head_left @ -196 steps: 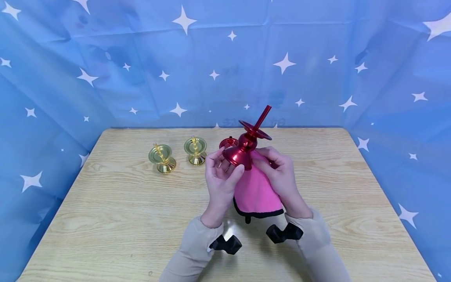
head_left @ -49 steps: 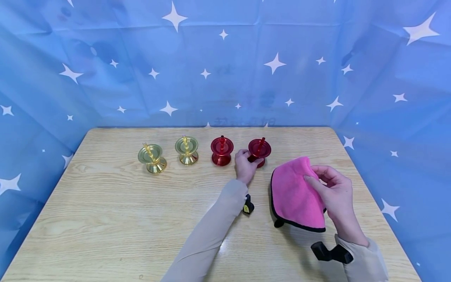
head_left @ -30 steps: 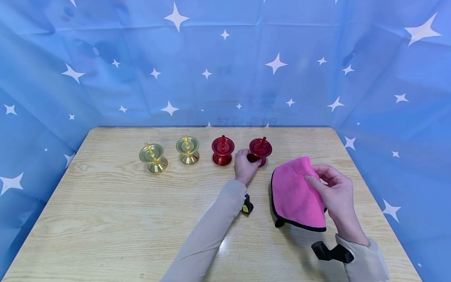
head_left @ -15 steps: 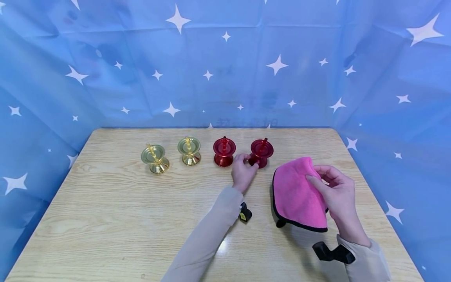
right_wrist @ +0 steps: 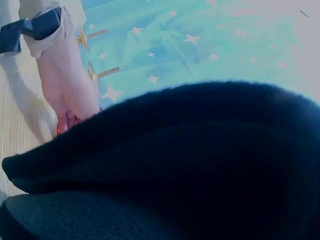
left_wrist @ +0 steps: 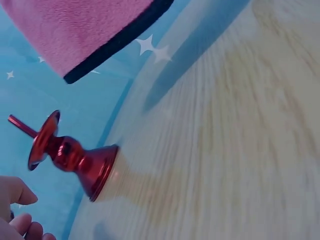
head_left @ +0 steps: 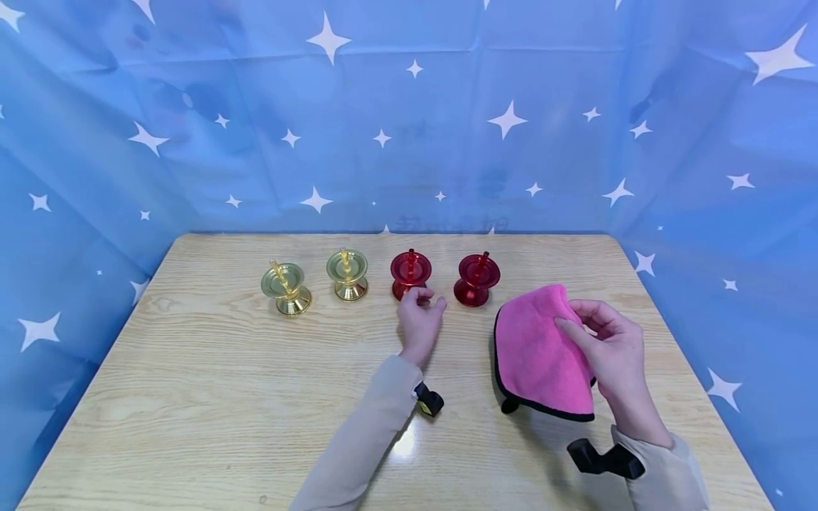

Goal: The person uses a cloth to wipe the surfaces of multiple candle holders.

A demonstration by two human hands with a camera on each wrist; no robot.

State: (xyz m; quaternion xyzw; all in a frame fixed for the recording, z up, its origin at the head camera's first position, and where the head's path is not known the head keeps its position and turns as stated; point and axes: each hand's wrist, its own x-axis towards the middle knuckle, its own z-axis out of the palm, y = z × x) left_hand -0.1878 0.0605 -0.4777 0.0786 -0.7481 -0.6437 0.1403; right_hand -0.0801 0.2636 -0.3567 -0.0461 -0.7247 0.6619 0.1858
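Observation:
My left hand (head_left: pixel 420 323) has its fingers loosely bent with nothing between them. In the head view its fingertips overlap the foot of the left red candle holder (head_left: pixel 411 267). To its right the other red candle holder (head_left: pixel 477 278) stands upright, apart from the hand; a red holder (left_wrist: pixel 70 155) also shows beside my fingers in the left wrist view. My right hand (head_left: pixel 610 348) pinches a pink cloth (head_left: pixel 540 351) with a black edge, which hangs above the table. The cloth's dark underside (right_wrist: pixel 165 160) fills much of the right wrist view.
Two gold candle holders stand at the back left: one (head_left: pixel 294 301) farther left, the other (head_left: pixel 351 289) nearer the red ones. All sit on a wooden table (head_left: pixel 211 397). A blue star-patterned backdrop (head_left: pixel 409 163) rises behind the table's far edge.
Earlier both hands held a red candle holder against the cloth. It then stood at the row's right end, where my left hand released it and moved left. My right hand kept the cloth.

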